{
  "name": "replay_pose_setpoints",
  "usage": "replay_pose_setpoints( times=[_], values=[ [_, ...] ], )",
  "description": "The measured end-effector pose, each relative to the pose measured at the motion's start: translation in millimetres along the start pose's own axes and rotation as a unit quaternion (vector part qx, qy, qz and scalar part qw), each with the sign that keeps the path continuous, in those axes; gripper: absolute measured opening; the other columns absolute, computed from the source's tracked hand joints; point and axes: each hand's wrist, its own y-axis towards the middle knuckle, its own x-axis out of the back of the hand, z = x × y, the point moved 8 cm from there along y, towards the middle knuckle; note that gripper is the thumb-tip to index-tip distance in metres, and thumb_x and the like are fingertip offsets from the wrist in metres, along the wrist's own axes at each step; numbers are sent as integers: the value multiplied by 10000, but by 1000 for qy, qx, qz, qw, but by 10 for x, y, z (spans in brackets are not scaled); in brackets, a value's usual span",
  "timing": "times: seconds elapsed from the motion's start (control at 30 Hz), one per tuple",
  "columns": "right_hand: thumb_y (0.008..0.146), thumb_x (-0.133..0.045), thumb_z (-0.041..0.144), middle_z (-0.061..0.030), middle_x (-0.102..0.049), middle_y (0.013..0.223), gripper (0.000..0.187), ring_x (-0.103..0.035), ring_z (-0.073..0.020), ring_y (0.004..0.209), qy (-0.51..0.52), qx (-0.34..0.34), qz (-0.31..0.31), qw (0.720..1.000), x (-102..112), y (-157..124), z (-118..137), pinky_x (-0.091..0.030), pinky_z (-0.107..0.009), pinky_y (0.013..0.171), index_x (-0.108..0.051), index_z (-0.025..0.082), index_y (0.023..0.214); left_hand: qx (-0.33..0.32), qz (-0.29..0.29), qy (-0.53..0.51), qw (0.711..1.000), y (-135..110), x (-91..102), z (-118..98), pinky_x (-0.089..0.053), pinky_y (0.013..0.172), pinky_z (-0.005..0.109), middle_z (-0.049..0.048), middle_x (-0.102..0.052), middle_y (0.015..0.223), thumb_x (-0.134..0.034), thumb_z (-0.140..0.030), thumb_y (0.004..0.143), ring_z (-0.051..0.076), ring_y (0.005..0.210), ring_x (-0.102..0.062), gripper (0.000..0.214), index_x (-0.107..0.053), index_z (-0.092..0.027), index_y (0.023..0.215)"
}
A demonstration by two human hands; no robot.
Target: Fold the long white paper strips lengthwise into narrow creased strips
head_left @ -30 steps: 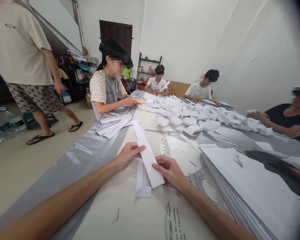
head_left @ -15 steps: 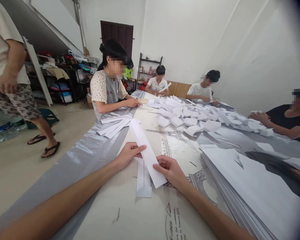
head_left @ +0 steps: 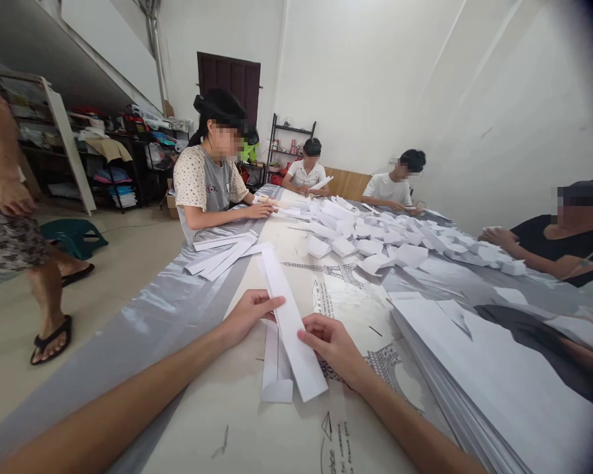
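Note:
Between my two hands is a long folded white paper strip [head_left: 292,322], tilted with its far end to the left. My left hand [head_left: 250,315] pinches its left edge, thumb on top. On the right edge, my right hand [head_left: 332,343] grips it with thumb and bent fingers. Partly beneath it, a second folded strip [head_left: 277,368] lies on the table, its near end turned up. Past my left hand, several long folded strips [head_left: 225,253] lie fanned out on the table.
A tall stack of white sheets [head_left: 474,355] stands at the right. Many folded paper pieces [head_left: 375,230] are heaped farther back on the printed tablecloth [head_left: 217,408]. Several co-workers sit around the table. At the left a person [head_left: 10,191] stands near a green stool [head_left: 74,238].
The standing person has stepped nearer at the left. The view has shifted slightly. My hands keep their grip on the strip.

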Motion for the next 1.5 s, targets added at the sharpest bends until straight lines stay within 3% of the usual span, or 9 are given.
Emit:
replay_pose_setpoints(
  times=[0.17,0.23,0.37,0.5,0.77,1.13,1.5],
  values=[
    [839,-707,514,-12,-626,770,327,-547,-150,676,1,-4,22,1000,-31,-17,37,-424,-263,584,-671,192,886,-24,-102,-46,993,14,191,-5,-540,858,373,112,-757,930,-704,-500,835,233,858,-696,376,-748,-127,859],
    [845,-699,511,-22,-646,815,324,-577,-167,722,10,-8,34,999,-57,-17,50,-452,-276,615,-673,196,915,-25,-89,-30,995,6,151,-24,-542,849,381,107,-755,905,-706,-502,832,232,832,-693,379,-748,-125,853],
    [860,-678,517,-36,-671,870,329,-609,-199,812,18,6,33,999,-83,-4,100,-491,-316,713,-677,195,930,-35,-3,48,998,-43,-74,-106,-538,788,346,65,-739,814,-668,-475,867,211,770,-670,352,-747,-137,807],
    [855,-688,512,-22,-660,791,337,-582,-165,706,29,-9,35,999,-92,0,59,-462,-290,644,-677,176,857,-46,28,88,995,-80,-177,-161,-520,707,300,39,-702,750,-667,-454,866,186,717,-633,331,-726,-146,759],
    [805,-744,502,-9,-653,757,340,-573,-144,648,40,-16,23,999,-49,6,-24,-440,-262,588,-677,170,836,-47,-71,36,996,-26,44,-90,-502,665,272,34,-664,715,-673,-453,863,154,672,-599,342,-689,-150,706],
    [790,-750,510,-23,-689,810,339,-618,-174,698,22,-18,3,1000,-18,11,-30,-479,-286,625,-689,184,856,-46,-65,17,997,-25,37,-114,-506,702,288,68,-714,805,-688,-468,839,184,757,-634,326,-720,-150,769],
    [778,-757,513,-20,-687,783,333,-616,-173,676,0,-12,-20,1000,7,22,-2,-479,-286,597,-696,194,854,-49,-100,19,994,-16,119,-40,-521,724,289,64,-709,795,-678,-464,844,181,744,-632,325,-718,-154,754]
  ],
)
